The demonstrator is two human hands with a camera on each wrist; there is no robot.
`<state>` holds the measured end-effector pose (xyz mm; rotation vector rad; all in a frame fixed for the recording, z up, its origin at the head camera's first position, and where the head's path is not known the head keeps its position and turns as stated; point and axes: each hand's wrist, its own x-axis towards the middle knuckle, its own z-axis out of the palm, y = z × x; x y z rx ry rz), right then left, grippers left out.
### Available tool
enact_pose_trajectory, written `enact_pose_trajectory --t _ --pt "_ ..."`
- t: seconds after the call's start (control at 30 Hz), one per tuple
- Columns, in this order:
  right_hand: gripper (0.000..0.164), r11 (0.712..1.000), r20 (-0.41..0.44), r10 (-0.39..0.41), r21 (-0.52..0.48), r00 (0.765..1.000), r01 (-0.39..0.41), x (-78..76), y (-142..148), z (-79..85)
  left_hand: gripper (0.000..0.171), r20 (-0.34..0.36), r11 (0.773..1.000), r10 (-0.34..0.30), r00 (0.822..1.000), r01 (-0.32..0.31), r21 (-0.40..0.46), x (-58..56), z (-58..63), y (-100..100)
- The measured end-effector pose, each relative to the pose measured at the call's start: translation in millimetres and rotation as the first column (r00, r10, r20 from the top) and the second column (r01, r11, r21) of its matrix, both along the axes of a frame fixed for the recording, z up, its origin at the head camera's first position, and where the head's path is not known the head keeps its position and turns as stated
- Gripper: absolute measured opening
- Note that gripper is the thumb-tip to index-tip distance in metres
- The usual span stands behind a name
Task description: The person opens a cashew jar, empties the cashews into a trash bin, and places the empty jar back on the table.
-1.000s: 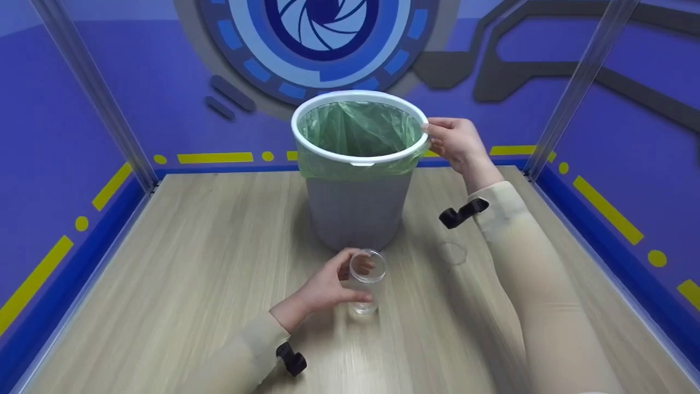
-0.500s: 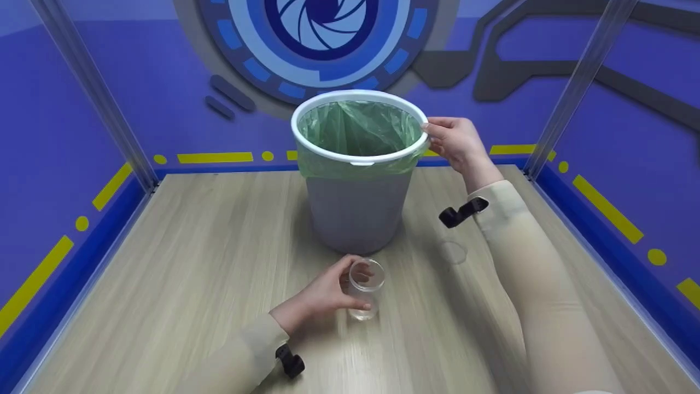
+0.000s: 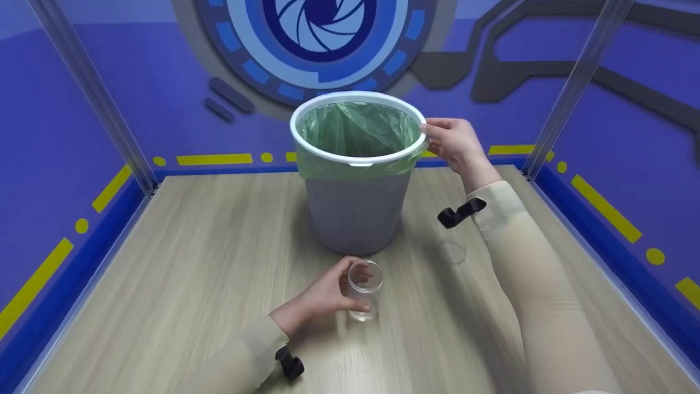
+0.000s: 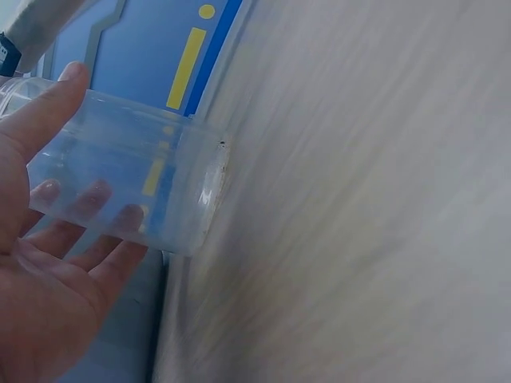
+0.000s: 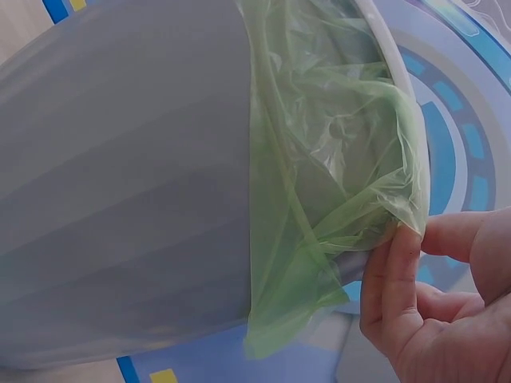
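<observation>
My left hand (image 3: 322, 293) holds a clear plastic jar (image 3: 363, 301), thumb on the near side and fingers round the far side. The jar stands upright, and its base meets the wooden surface in the left wrist view (image 4: 180, 191). Behind it is a grey trash can (image 3: 355, 213) with a white rim and a green bag (image 3: 355, 169) folded over the edge. My right hand (image 3: 456, 145) pinches the can's rim on the right, thumb on one side and fingers beneath. In the right wrist view, the bag's loose folds (image 5: 311, 183) hang beside those fingertips.
A thin clear round lid (image 3: 453, 253) lies on the wooden table (image 3: 219, 262), right of the can. Blue panels (image 3: 109, 82) with yellow marks enclose the back and sides. The can stands close to the back panel.
My left hand has come down slightly towards me with the jar, mostly in the first half second. The right hand stays at the can's rim.
</observation>
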<state>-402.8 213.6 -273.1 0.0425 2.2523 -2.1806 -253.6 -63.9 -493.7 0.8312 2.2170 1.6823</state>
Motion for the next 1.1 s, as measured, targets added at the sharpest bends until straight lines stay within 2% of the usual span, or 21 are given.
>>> enact_pose_trajectory --t 0.3,0.53,0.7,0.77,0.83,0.87,0.97,1.03,1.1 --pt "0.047 1.0 -0.001 0.003 -0.026 1.0 -0.003 -1.0 -3.1 -2.6 0.079 -0.004 0.999 0.03 1.0 -0.03 -0.034 0.6 -3.1 -3.4" --pt "0.047 0.997 -0.021 0.016 -0.07 1.0 -0.017 -4.5 -3.9 -5.9 0.088 -0.009 0.998 0.008 1.0 -0.009 -0.056 0.0 -1.4 -7.0" --pt "0.045 0.998 -0.017 0.014 -0.064 1.0 -0.015 -3.6 -2.7 -6.5 0.092 -0.023 0.999 -0.046 0.999 0.046 -0.006 -5.0 4.4 -19.4" --pt "0.046 0.998 -0.009 0.016 -0.062 1.0 -0.017 -3.4 -1.6 -6.9 0.094 -0.052 0.997 -0.066 0.996 0.069 0.043 -9.8 8.6 -27.6" --pt "0.046 0.998 -0.004 0.022 -0.063 1.0 -0.023 -3.6 -0.1 -7.9 0.096 -0.098 0.993 -0.061 0.993 0.071 0.097 -16.3 14.3 -36.8" --pt "0.047 0.998 -0.005 0.026 -0.064 1.0 -0.026 -3.9 0.8 -8.9 0.096 -0.119 0.99 -0.046 0.992 0.062 0.129 -20.2 18.2 -41.4" --pt "0.049 0.998 -0.021 0.043 -0.051 0.999 -0.044 -6.0 4.1 -14.2 0.076 -0.149 0.973 0.051 0.987 -0.016 0.228 -31.2 33.6 -55.8" --pt "0.052 0.999 -0.044 0.053 0.0 0.998 -0.053 -7.6 7.0 -20.0 0.069 -0.153 0.96 0.161 0.975 -0.12 0.251 -38.1 45.6 -67.4" --pt "0.058 0.995 -0.07 0.061 0.089 0.996 -0.054 -9.0 10.6 -26.5 0.068 -0.157 0.94 0.263 0.952 -0.217 0.263 -45.0 58.8 -79.0"
